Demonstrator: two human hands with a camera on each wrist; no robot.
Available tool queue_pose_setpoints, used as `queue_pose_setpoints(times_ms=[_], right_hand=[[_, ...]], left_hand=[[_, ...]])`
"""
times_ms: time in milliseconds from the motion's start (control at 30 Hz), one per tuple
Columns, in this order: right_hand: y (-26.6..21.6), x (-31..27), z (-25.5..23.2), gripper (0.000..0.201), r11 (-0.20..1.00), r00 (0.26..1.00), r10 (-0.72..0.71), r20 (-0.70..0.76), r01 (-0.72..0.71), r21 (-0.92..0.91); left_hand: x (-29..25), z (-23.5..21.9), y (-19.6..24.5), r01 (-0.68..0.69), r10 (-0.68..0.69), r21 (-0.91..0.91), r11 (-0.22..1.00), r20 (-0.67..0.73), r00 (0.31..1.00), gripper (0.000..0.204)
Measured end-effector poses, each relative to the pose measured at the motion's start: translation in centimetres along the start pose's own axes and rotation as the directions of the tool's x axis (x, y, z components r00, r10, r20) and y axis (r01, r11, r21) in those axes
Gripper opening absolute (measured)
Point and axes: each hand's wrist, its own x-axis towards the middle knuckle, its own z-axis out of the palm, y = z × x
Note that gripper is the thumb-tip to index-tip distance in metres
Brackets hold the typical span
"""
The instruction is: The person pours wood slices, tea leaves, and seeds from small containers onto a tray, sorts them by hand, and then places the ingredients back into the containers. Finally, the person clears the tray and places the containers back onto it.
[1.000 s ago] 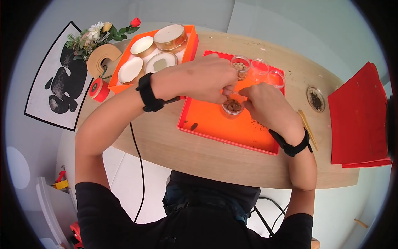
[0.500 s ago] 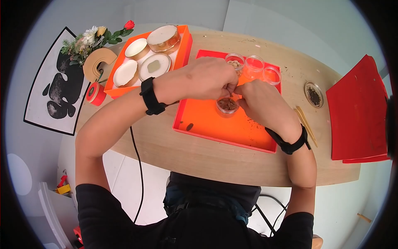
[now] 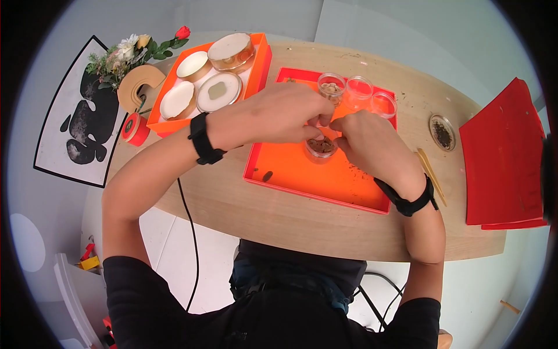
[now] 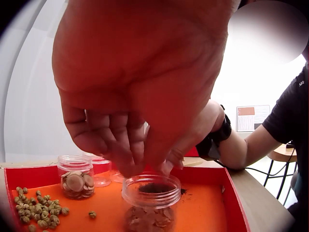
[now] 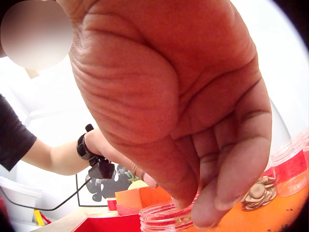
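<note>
A clear jar of brown flakes (image 3: 320, 152) stands open in the orange tray (image 3: 285, 168). Over its left and far rim is the left hand (image 3: 279, 113), fingers bent downward; in the left wrist view its fingertips hang by the jar's rim (image 4: 150, 193). From the right, the right hand (image 3: 378, 142) reaches to the same jar, with bent fingers and thumb at the rim in the right wrist view, where the jar (image 5: 161, 217) is partly covered. Anything between either hand's fingertips is hidden. Behind stands a jar of pale round slices (image 3: 331, 89).
Two clear jars (image 3: 359, 88) stand at the tray's far right. Greenish buds (image 4: 41, 210) lie in the tray. An orange box (image 3: 264, 61) holds several round containers. On the right are a dish of dark bits (image 3: 443, 134), yellow tweezers (image 3: 431, 174) and a red folder (image 3: 497, 157).
The left hand's thumb has lowered toward the jar's opening and its fingers have parted slightly from the right hand's. The right hand has stayed beside the jar. The whole head view shifted slightly.
</note>
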Motion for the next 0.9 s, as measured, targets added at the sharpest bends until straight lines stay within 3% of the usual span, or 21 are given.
queue_pose_setpoints(times_ms=[33, 100, 133, 200, 300, 600, 800, 900], right_hand=[[0.2, -0.1, 0.1, 0.003, 1.0, 1.0, -0.014, -0.007, 0.014, 0.003], [0.0, -0.2, -0.1, 0.003, 1.0, 1.0, -0.008, -0.015, 0.008, -0.016], [-0.1, -0.2, -0.2, 0.003, 0.999, 1.0, -0.01, -0.023, 0.009, -0.036], [0.1, -0.2, 0.1, 0.004, 0.999, 0.999, -0.021, -0.028, 0.02, -0.046], [0.3, -0.2, 0.5, 0.004, 0.999, 0.998, -0.039, -0.048, 0.037, -0.04], [0.0, -0.1, 0.1, 0.004, 0.999, 0.999, -0.011, -0.031, 0.01, -0.047], [-0.2, -0.1, 0.0, 0.006, 0.999, 0.999, -0.014, -0.038, 0.012, -0.053], [-0.3, -0.1, -0.1, 0.006, 0.999, 0.999, -0.01, -0.039, 0.008, -0.053]], left_hand=[[-0.5, -0.3, 0.1, -0.001, 0.001, -0.001, 1.0, 0.003, 1.0, 0.011], [-1.5, -0.9, 0.3, 0.131, -0.149, 0.121, 0.984, 0.151, 0.977, 0.008], [-2.1, -0.5, -0.1, 0.127, -0.145, 0.12, 0.985, 0.157, 0.977, 0.008], [-3.9, 1.0, -1.6, 0.087, -0.224, 0.394, 0.915, 0.317, 0.922, 0.007], [-5.9, 2.3, -2.7, -0.016, -0.16, 0.398, 0.917, 0.405, 0.9, 0.011], [-6.9, 3.9, -3.5, -0.118, -0.046, 0.395, 0.911, 0.384, 0.922, 0.01], [-7.3, 4.6, -3.1, -0.155, -0.049, 0.48, 0.863, 0.385, 0.921, 0.007], [-7.4, 4.0, -2.4, -0.146, -0.04, 0.436, 0.888, 0.391, 0.92, 0.006]])
